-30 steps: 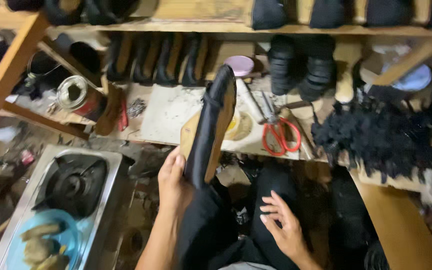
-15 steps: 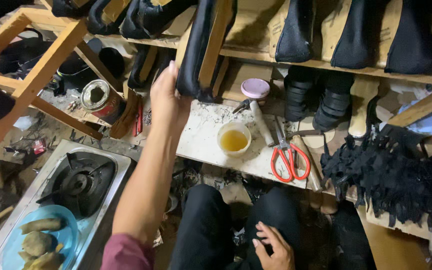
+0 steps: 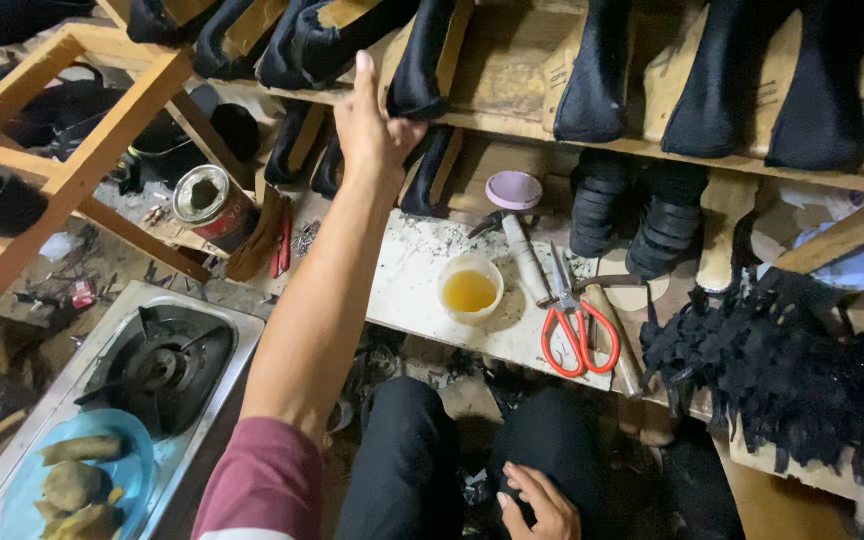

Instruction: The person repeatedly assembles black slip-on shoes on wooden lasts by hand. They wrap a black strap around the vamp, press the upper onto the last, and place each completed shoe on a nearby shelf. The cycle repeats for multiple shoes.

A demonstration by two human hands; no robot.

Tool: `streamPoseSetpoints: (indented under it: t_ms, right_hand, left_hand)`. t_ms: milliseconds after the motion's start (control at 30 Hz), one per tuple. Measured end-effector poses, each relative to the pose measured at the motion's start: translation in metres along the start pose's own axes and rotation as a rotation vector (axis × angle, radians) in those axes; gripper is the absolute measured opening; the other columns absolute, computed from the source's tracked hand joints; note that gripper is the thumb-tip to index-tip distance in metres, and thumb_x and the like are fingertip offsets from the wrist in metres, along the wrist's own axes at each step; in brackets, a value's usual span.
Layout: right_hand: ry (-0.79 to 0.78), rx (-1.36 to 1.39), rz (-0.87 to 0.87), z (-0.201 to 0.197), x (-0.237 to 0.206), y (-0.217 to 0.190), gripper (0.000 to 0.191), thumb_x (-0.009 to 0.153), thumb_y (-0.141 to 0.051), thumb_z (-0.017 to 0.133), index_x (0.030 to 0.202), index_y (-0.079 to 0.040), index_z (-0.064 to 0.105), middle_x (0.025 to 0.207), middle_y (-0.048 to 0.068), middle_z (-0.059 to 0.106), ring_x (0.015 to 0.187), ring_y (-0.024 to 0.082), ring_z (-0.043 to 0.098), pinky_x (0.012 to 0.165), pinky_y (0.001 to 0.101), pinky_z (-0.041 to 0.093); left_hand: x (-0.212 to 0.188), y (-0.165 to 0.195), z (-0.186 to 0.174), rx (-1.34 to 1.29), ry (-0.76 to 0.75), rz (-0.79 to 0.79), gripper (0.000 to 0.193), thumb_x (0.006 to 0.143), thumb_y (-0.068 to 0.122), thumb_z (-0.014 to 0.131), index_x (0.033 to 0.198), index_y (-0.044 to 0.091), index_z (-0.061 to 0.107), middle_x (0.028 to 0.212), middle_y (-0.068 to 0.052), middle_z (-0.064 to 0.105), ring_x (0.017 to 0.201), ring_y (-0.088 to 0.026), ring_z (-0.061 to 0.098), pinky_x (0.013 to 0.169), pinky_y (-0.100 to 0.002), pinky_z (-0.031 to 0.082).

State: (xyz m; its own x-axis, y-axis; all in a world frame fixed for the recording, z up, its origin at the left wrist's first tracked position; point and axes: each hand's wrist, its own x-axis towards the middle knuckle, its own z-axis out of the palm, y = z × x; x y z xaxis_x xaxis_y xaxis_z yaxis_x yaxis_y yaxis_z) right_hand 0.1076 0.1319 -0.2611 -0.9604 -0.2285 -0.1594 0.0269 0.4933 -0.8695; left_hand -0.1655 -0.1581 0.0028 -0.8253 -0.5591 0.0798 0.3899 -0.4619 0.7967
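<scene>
The black shoe on its wooden form [image 3: 422,60] stands on the shelf [image 3: 652,148] among others, the left hand [image 3: 372,125] pinching its heel. Seat it upright before letting go. The right hand [image 3: 542,505] rests empty, loosely open, on the lap.

Just right of the small cup [image 3: 471,289] of amber-yellow liquid lie scissors [image 3: 574,330] with bright red handles. Above it sits a pale lilac lid [image 3: 514,190]. Black shoe uppers [image 3: 422,60] on tan wooden lasts line the shelf [image 3: 592,140]. Far left of it, a light-blue plate [image 3: 22,495].
</scene>
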Motion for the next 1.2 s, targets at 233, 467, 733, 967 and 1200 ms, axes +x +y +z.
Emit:
streamPoseSetpoints:
  t_ms: [233,467,733,967,1200]
  right_hand:
    - [0.055,-0.006,-0.084,0.001,-0.004,0.001,0.043,0.077,-0.012,0.080,0.120,-0.011,0.077,0.112,0.009,0.079,0.100,0.020,0.079,0.081,0.0351,0.065]
    - [0.086,0.010,-0.107,0.004,-0.005,0.003,0.050,0.074,-0.012,0.081,0.124,-0.011,0.075,0.110,0.008,0.080,0.096,0.019,0.080,0.077,0.0344,0.065]
    - [0.102,-0.037,-0.283,0.001,-0.009,0.000,0.044,0.075,-0.010,0.080,0.118,-0.005,0.073,0.106,0.011,0.079,0.092,0.021,0.080,0.082,0.0356,0.063]
    - [0.019,-0.054,-0.067,-0.002,-0.013,-0.006,0.045,0.079,-0.006,0.078,0.124,-0.009,0.075,0.109,0.014,0.077,0.103,0.025,0.075,0.090,0.0404,0.060]
    - [0.074,-0.042,-0.119,0.002,-0.029,0.007,0.048,0.079,-0.010,0.078,0.126,-0.008,0.071,0.109,0.012,0.077,0.099,0.022,0.078,0.086,0.0370,0.062]
  left_hand:
    - [-0.010,-0.009,-0.009,-0.072,-0.133,-0.154,0.039,0.099,0.044,0.061,0.102,0.006,0.060,0.075,-0.007,0.065,0.064,-0.019,0.066,0.060,-0.032,0.061]
    - [0.001,-0.022,-0.012,-0.161,-0.081,-0.174,0.048,0.096,0.050,0.058,0.100,0.002,0.060,0.078,-0.010,0.067,0.068,-0.021,0.069,0.064,-0.033,0.063]
    - [-0.069,-0.069,0.015,0.906,-0.507,0.953,0.059,0.093,0.026,0.085,0.138,0.006,0.052,0.131,-0.016,0.061,0.123,-0.036,0.062,0.106,-0.040,0.052]
    - [-0.058,-0.076,0.085,1.283,-0.731,1.175,0.082,0.071,0.024,0.088,0.143,0.020,0.049,0.152,-0.025,0.040,0.131,-0.047,0.052,0.104,-0.047,0.048]
    - [-0.056,-0.060,0.046,0.599,-0.303,0.518,0.056,0.091,0.024,0.086,0.137,0.007,0.058,0.130,-0.019,0.072,0.116,-0.027,0.071,0.103,-0.036,0.059]
